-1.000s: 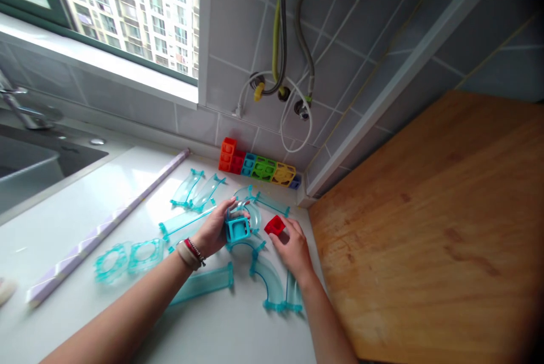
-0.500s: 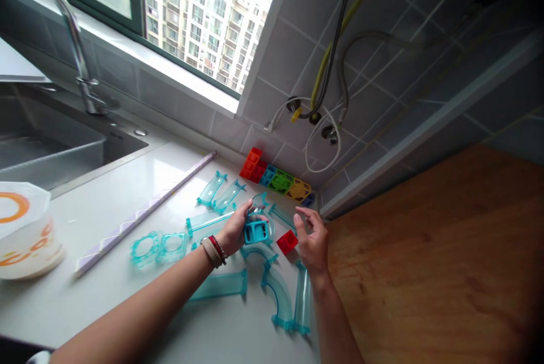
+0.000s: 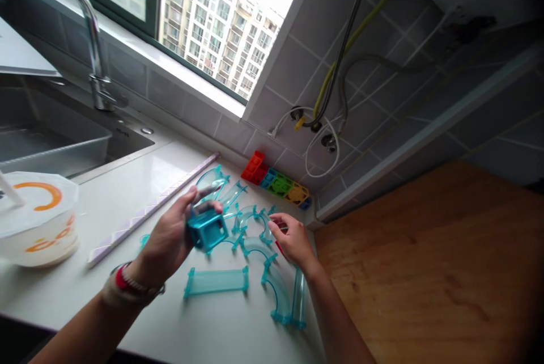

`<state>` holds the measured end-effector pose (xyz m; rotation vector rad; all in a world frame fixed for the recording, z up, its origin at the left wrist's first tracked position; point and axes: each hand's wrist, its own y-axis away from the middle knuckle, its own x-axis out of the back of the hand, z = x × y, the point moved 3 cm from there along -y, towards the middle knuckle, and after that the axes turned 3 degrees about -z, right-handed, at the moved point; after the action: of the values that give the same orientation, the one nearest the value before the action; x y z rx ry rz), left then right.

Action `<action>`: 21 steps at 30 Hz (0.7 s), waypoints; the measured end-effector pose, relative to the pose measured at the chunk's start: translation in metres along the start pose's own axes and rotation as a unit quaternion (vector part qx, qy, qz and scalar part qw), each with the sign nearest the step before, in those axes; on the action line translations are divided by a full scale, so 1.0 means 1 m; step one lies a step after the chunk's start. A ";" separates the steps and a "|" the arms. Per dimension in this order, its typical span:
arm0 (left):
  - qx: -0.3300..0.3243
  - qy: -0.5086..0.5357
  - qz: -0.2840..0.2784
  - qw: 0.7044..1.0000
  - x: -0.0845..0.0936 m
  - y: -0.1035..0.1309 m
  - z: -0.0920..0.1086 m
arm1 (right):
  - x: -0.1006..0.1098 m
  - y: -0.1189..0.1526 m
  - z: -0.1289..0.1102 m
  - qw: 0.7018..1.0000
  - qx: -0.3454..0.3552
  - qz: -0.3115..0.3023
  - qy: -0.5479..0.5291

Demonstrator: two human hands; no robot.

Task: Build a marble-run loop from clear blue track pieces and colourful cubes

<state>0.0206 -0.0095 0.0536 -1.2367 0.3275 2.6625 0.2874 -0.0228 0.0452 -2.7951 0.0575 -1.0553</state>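
your left hand [image 3: 166, 242] has shifted left, pinching the blue block [image 3: 213, 231], while your right hand [image 3: 296, 241] curls near the tracks [image 3: 219, 280], grip unclear, mostly hiding the red block [image 3: 279, 248]; the block row [image 3: 280, 184] is lined up, the tracks scattered

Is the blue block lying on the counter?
No, the left hand holds the blue block up above the counter.
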 end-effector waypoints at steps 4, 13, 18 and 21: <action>0.084 0.010 0.125 0.989 0.072 0.084 -0.016 | -0.008 -0.007 -0.019 1.000 0.022 -0.022 0.005; 0.187 0.016 0.264 0.946 0.158 0.158 -0.035 | -0.067 0.063 -0.049 0.963 0.123 -0.201 0.130; 0.116 -0.024 0.226 0.967 0.109 0.153 -0.025 | -0.097 0.092 -0.039 0.940 0.151 -0.213 0.220; 0.092 -0.042 0.187 0.977 0.088 0.143 -0.029 | -0.101 0.102 -0.030 0.943 0.142 -0.200 0.222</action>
<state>-0.0513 -0.1475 -0.0148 -1.0940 0.8484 2.8951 0.1930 -0.1179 -0.0144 -2.3082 -0.5864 -1.6198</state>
